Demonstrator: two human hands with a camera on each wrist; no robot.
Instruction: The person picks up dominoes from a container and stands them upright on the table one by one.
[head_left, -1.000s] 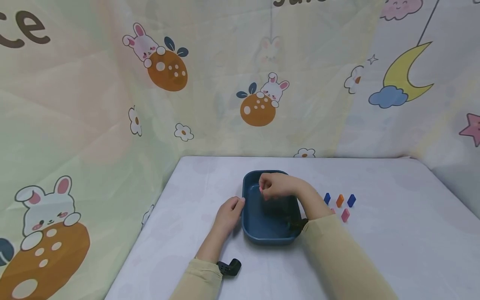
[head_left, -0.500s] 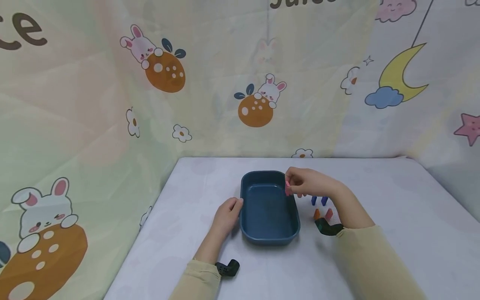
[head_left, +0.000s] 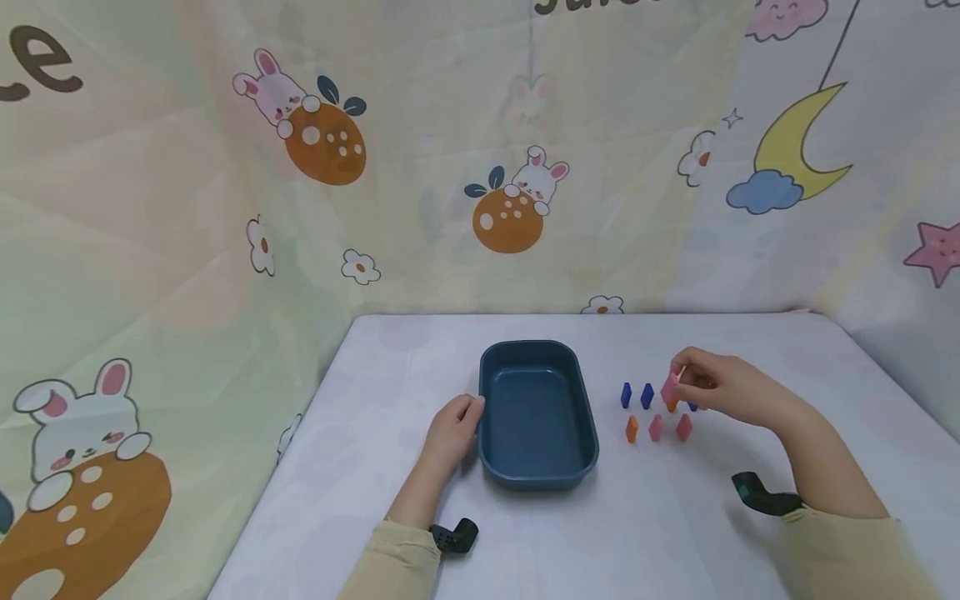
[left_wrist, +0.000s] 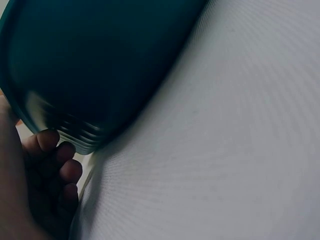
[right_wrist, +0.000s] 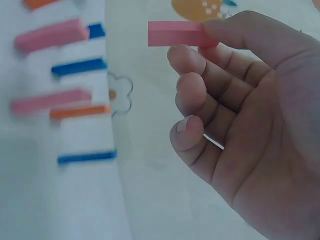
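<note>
My right hand point(head_left: 723, 385) pinches a pink domino-like block point(right_wrist: 175, 34) between thumb and index finger, its other fingers loosely curled. In the head view that block overlaps an orange block point(head_left: 672, 406), and a blue one point(head_left: 692, 407) is partly hidden by the fingers. Nearby stand two blue blocks point(head_left: 647, 396), another orange block point(head_left: 632, 429) and two pink blocks point(head_left: 684, 427), upright in two rows. At the left side of a dark blue rectangular tray point(head_left: 538, 417), my left hand point(head_left: 452, 429) grips the rim, with curled fingers point(left_wrist: 71, 171) by the outer wall.
A white cloth covers the table point(head_left: 510, 550), with the tray near its middle and the blocks to the right. Behind and at the left hangs a printed fabric backdrop point(head_left: 420, 167). Each wrist carries a black camera point(head_left: 765, 494).
My right hand has travelled right with the pink block, from over the tray to above the standing blocks. The left hand stays at the tray's rim. The head view has shifted slightly.
</note>
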